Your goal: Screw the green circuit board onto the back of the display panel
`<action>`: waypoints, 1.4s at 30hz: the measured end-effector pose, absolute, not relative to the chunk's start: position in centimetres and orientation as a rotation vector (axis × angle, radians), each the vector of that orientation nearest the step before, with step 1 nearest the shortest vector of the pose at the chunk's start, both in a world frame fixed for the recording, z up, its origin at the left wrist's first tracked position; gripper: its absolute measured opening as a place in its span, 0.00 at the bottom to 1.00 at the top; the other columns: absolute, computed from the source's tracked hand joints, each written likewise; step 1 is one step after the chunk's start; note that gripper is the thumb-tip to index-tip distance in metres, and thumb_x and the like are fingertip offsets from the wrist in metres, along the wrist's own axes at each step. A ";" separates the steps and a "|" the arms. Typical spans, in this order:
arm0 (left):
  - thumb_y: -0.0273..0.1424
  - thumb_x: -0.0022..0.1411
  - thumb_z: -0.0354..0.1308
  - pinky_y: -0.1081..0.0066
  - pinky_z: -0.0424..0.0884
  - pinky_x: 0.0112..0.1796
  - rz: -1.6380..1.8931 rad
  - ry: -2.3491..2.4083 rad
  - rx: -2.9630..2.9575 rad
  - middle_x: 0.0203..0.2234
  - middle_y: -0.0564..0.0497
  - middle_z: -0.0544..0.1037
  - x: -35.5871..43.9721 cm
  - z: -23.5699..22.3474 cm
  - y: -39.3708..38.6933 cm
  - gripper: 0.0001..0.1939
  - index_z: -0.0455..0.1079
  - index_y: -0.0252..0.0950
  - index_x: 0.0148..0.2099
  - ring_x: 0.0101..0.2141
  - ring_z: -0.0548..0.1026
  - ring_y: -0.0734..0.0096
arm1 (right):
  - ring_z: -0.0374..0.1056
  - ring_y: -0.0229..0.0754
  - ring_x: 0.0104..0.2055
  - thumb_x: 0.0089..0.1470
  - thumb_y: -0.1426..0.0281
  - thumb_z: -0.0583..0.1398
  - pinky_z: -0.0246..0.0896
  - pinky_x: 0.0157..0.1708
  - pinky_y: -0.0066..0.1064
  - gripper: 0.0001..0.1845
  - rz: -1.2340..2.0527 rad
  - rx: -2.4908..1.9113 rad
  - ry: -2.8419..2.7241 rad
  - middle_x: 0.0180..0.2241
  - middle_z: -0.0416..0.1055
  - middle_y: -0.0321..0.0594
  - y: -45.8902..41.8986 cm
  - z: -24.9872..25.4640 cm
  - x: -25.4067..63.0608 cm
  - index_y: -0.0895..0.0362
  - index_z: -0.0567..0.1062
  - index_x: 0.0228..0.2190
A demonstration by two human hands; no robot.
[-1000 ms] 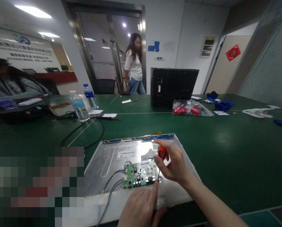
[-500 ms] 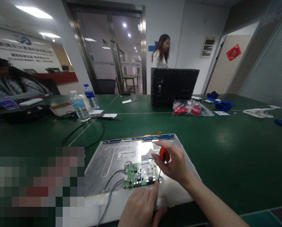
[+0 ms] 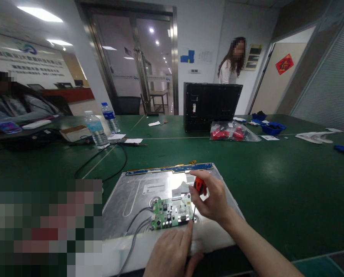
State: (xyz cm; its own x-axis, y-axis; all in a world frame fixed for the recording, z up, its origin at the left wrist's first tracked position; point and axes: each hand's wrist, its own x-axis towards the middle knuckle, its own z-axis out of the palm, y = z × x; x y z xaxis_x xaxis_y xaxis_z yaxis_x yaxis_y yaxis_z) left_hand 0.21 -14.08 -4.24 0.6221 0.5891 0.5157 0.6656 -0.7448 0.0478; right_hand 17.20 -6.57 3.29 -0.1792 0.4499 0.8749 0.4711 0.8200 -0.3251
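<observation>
My right hand point(image 3: 215, 196) is closed around the red and black handle of a screwdriver point(image 3: 199, 186). The thin shaft points down, its tip at the lower right corner of a green circuit board point(image 3: 172, 212). My left hand point(image 3: 172, 250) lies low with its index finger stretched out to that same corner and its thumb apart; it holds nothing I can see. Under the board is a silver metal panel point(image 3: 131, 192), flat on the table, with a blue circuit strip point(image 3: 172, 169) along its far edge. Grey cables point(image 3: 135, 234) run from the board's left side.
On the green table point(image 3: 290, 184) stand a black monitor-like case point(image 3: 212, 107) and two water bottles point(image 3: 96, 130) near me. A plastic bag with red items point(image 3: 234, 132) lies before the case. Blue trays point(image 3: 273, 128) are farther right. One person point(image 3: 229, 69) stands behind the case; another sits left.
The standing person has moved to the right behind the case. My right thumb has come closer to the screwdriver handle. My left hand stays in place.
</observation>
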 end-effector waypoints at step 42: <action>0.35 0.72 0.44 0.67 0.76 0.33 -0.848 -1.049 -2.674 0.34 0.44 0.82 0.4 -4.0 -14.1 0.18 0.62 0.29 0.57 0.31 0.81 0.62 | 0.56 0.33 0.18 0.59 0.70 0.57 0.54 0.20 0.24 0.12 0.003 -0.689 -1.801 0.20 0.61 0.26 -6.4 2.7 17.2 0.53 0.66 0.46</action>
State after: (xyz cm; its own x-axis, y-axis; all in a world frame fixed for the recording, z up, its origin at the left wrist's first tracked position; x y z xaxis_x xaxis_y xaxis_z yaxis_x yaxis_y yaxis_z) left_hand 0.42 -14.07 -3.96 0.5966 0.5805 0.5542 0.6635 -0.7452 0.0662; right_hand 17.17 -6.37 2.74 -0.1774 0.4518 0.8743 0.4492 0.8276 -0.3365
